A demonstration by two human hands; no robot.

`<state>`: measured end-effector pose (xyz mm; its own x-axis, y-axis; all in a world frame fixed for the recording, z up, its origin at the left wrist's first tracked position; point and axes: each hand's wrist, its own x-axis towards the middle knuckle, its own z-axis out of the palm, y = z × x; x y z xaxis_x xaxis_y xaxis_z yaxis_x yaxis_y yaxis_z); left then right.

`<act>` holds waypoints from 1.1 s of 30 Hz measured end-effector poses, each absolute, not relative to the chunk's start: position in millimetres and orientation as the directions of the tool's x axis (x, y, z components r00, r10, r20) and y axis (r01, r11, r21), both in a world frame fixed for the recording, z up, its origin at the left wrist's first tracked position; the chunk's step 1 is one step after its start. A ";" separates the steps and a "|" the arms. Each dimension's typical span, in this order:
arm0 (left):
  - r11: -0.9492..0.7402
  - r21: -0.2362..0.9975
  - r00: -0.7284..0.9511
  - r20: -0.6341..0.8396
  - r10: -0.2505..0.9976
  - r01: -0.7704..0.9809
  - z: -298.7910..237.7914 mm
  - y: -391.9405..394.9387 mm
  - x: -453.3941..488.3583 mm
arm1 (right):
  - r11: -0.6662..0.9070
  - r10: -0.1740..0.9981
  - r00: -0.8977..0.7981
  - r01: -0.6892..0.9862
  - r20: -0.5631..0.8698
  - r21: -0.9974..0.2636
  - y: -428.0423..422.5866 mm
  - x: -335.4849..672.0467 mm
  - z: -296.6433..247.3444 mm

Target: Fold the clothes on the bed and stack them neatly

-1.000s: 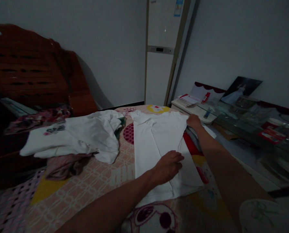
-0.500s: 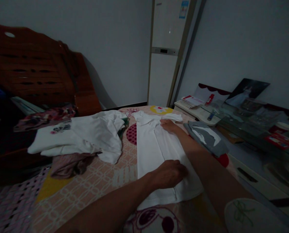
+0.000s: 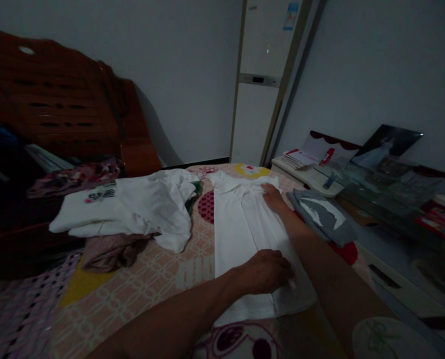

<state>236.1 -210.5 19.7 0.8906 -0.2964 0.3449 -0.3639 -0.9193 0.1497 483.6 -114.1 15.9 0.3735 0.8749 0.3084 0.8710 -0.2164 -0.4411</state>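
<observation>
A white collared shirt [image 3: 241, 234] lies flat and partly folded lengthwise on the patterned bedspread [image 3: 147, 279]. My left hand [image 3: 265, 271] rests palm down on its lower part, fingers spread flat over the fold. My right hand [image 3: 273, 195] lies near the collar at the far end, fingers flat on the cloth. Neither hand grips anything.
A heap of white and brownish clothes [image 3: 132, 209] lies left of the shirt. A folded grey garment [image 3: 323, 217] sits to its right. A dark wooden headboard [image 3: 58, 109] is at the left, a white standing air conditioner [image 3: 263, 85] behind, a cluttered low table [image 3: 375, 174] right.
My right hand brought the shirt's right side from the edge over its middle and now rests near the collar. The grey garment beneath came into sight. My left hand stayed pressing the lower part.
</observation>
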 end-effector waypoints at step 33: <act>-0.763 0.214 0.763 0.415 -0.495 -0.611 12.8 -223.2 238.2 | -0.542 0.826 0.559 0.751 -0.075 -0.377 -241.9 469.8 58.2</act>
<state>238.2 -223.2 12.8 0.7634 -0.4951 0.4148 -0.6106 -0.7626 0.2136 469.8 -241.9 58.2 0.5590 0.8258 -0.0749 0.7508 -0.5424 -0.3768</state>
